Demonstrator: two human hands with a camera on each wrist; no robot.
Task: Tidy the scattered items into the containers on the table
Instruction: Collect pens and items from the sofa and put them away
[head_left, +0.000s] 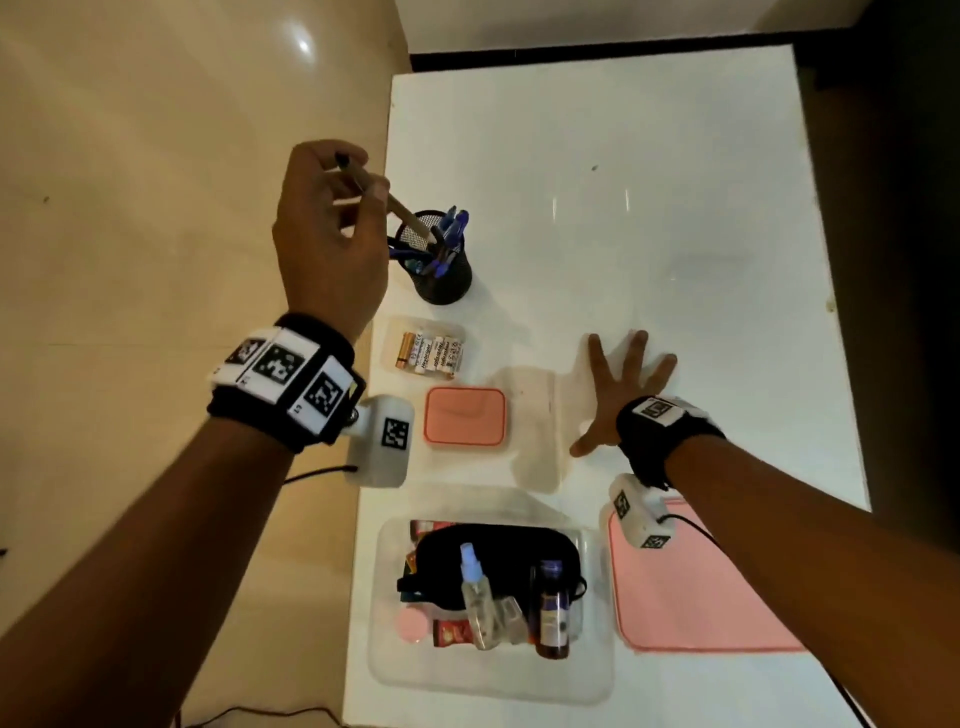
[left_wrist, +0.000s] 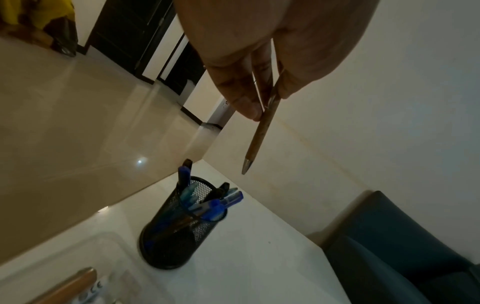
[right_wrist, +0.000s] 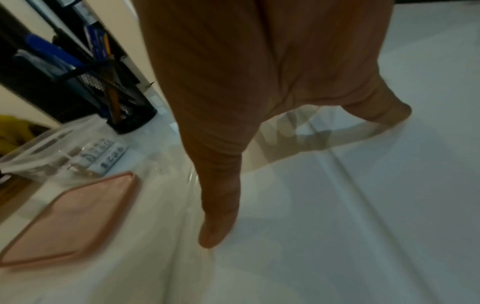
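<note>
Left hand (head_left: 327, 244) pinches pen (left_wrist: 255, 137) above holder (left_wrist: 179, 224); right hand (head_left: 623, 395) splayed flat.

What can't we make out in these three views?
- Pen: its upper end is hidden inside the left hand in the left wrist view.
- Battery labels: too small in the head view, blurred in the right wrist view.
- Big clear box: the black pouch covers whatever lies under it.
- Right hand: fingertips hidden by the palm in the right wrist view.
- Large pink lid: partly covered by the right forearm in the head view.
</note>
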